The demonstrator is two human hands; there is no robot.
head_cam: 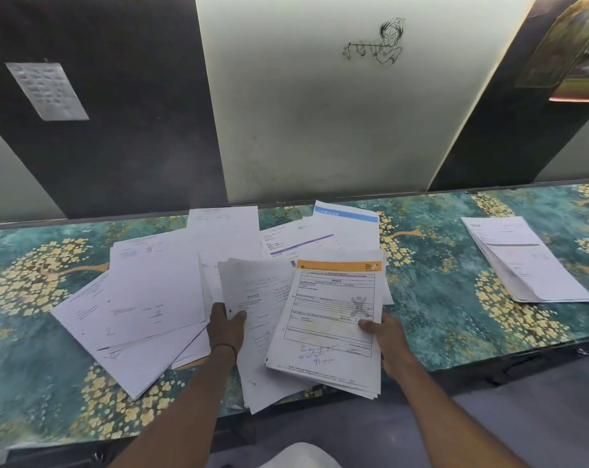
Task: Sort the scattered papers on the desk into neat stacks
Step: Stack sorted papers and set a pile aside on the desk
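White printed papers lie scattered over the middle of the desk, which has a teal cover with yellow flowers. My left hand grips the left edge of a bundle of invoice sheets, thumb on top. My right hand holds a second bundle by its right edge, topped by an invoice with an orange header and blue handwriting at the bottom. Both bundles hang partly over the desk's front edge. Loose overlapping sheets fan out to the left, and more sheets lie behind.
A stack of papers rests at the right end of the desk. Behind the desk rises a wall of dark and pale panels, with a paper notice on the left, a line drawing in the middle and posters at the right.
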